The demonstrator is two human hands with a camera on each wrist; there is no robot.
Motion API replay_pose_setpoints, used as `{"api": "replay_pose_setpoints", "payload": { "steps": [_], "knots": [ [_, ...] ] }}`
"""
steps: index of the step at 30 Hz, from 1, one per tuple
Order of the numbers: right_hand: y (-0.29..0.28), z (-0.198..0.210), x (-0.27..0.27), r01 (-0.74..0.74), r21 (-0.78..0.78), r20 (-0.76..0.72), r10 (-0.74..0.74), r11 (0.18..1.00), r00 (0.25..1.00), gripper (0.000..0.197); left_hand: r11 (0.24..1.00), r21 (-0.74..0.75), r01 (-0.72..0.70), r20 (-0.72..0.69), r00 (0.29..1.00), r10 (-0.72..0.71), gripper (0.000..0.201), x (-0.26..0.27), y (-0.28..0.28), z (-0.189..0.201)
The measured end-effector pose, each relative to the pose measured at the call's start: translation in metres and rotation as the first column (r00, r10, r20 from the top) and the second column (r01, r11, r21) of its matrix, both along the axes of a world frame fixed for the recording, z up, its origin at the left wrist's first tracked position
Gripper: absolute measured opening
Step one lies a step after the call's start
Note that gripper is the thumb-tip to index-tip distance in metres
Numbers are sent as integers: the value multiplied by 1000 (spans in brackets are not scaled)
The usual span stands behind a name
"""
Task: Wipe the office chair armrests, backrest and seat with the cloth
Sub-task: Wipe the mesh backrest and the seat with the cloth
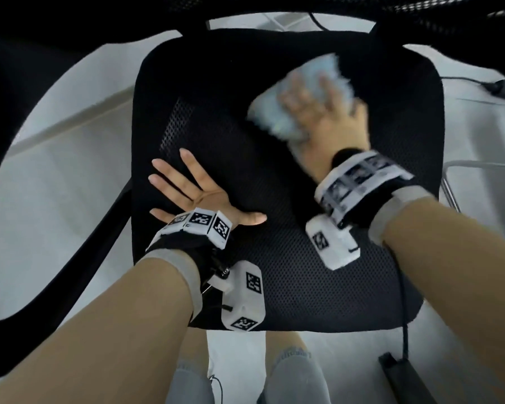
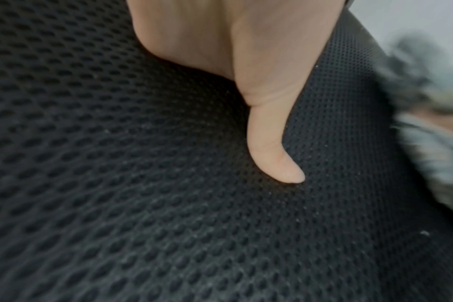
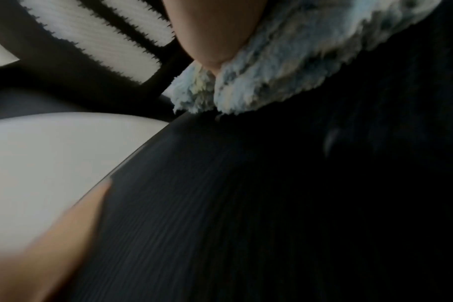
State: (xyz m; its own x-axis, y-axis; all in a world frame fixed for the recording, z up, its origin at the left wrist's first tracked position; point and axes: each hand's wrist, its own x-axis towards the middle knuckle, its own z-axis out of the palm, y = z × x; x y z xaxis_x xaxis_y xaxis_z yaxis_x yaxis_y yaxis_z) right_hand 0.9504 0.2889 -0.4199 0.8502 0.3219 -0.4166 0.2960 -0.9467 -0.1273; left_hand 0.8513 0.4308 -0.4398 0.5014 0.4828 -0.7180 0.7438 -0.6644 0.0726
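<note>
The black mesh seat (image 1: 274,176) of the office chair fills the head view. A fluffy light-blue cloth (image 1: 277,109) lies on the seat's far right part, blurred by motion. My right hand (image 1: 324,118) presses flat on top of the cloth with its fingers spread. My left hand (image 1: 193,193) rests flat on the seat's left side, fingers straight and splayed, holding nothing. In the left wrist view the thumb (image 2: 272,143) lies on the mesh (image 2: 142,204) and the cloth (image 2: 432,159) blurs at the right edge. The right wrist view shows the cloth (image 3: 285,65) under my palm.
The chair's left armrest (image 1: 21,158) curves down the left side. The backrest frame (image 1: 245,13) runs along the top. Pale floor (image 1: 56,170) surrounds the chair, with a cable and adapter (image 1: 499,87) at the right and a black chair base leg (image 1: 403,377) near my feet.
</note>
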Motion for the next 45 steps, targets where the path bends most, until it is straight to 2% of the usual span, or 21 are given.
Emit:
{"api": "replay_pose_setpoints", "payload": {
  "steps": [1, 3, 5, 7, 9, 11, 13, 15, 16, 18, 20, 22, 24, 26, 28, 30, 33, 36, 39, 42, 45],
  "knots": [
    [-11, 1, 13, 180, -5, -12, -180, 984, 984, 63, 999, -32, 5, -17, 1000, -5, 164, 0, 4, -2],
    [-20, 3, 34, 506, 33, -48, -505, 862, 862, 61, 996, -84, 40, -29, 999, -42, 166, -1, 7, -9],
    [-1, 6, 36, 576, -13, -67, -576, 817, 815, 63, 999, 12, 42, 49, 998, -43, 161, -3, 3, -6],
    [31, 10, 19, 488, -6, -93, -486, 873, 869, 67, 997, 75, -11, 144, 990, 0, 141, -3, -4, -1],
    [60, 10, -12, 207, 97, -111, -196, 973, 974, 70, 996, 85, -40, 190, 981, 23, 114, -5, -7, 2],
    [65, 7, -32, -81, 167, -89, 96, 983, 991, 67, 995, 93, -28, 181, 983, 11, 122, -7, -4, 4],
    [46, 4, -22, -197, 104, -63, 204, 975, 977, 63, 999, -29, 29, 86, 996, -27, 142, -11, 5, 5],
    [19, 1, -5, -59, -6, -16, 58, 998, 998, 62, 990, -120, 73, 66, 996, -65, 145, -16, 17, 11],
    [7, 1, 4, 124, -14, -4, -124, 992, 992, 62, 987, -134, 94, 100, 992, -81, 140, -21, 24, 13],
    [0, 2, 16, 497, 47, -51, -495, 867, 868, 61, 980, -137, 143, 216, 970, -111, 127, -37, 40, 15],
    [20, 5, 12, 559, 18, -80, -556, 829, 827, 60, 973, -138, 186, 290, 947, -140, 115, -57, 56, 20],
    [54, 7, -11, 379, -16, -94, -379, 925, 921, 63, 970, -136, 200, 299, 942, -152, 110, -76, 72, 19],
    [87, 6, -51, 59, 98, -142, -45, 993, 989, 64, 974, -182, 136, 316, 946, -73, 110, -91, 83, 18],
    [106, 7, -88, -298, 183, -188, 331, 937, 925, 62, 955, -297, 19, 365, 926, 96, 111, -99, 88, 17],
    [103, 6, -98, -540, 179, -146, 565, 823, 812, 61, 937, -341, -73, 388, 897, 211, 111, -103, 89, 18],
    [98, 2, -79, -536, 131, -88, 548, 834, 832, 62, 938, -326, -115, 409, 877, 250, 110, -104, 89, 16],
    [109, -5, -37, -188, 90, -41, 192, 978, 980, 65, 940, -319, -118, 409, 878, 249, 110, -103, 90, 13],
    [139, -6, -22, 66, 83, -60, -61, 994, 996, 70, 939, -332, -92, 394, 891, 226, 113, -102, 95, 9],
    [150, 2, -61, -161, 116, -63, 169, 980, 984, 67, 932, -355, -81, 383, 897, 223, 112, -101, 99, 6],
    [138, 7, -105, -508, 140, -77, 520, 850, 850, 61, 922, -370, -115, 377, 889, 262, 101, -102, 100, 6],
    [143, -11, -67, -533, 83, -11, 535, 842, 845, 65, 914, -387, -118, 368, 890, 270, 107, -102, 101, 7]
  ]
}}
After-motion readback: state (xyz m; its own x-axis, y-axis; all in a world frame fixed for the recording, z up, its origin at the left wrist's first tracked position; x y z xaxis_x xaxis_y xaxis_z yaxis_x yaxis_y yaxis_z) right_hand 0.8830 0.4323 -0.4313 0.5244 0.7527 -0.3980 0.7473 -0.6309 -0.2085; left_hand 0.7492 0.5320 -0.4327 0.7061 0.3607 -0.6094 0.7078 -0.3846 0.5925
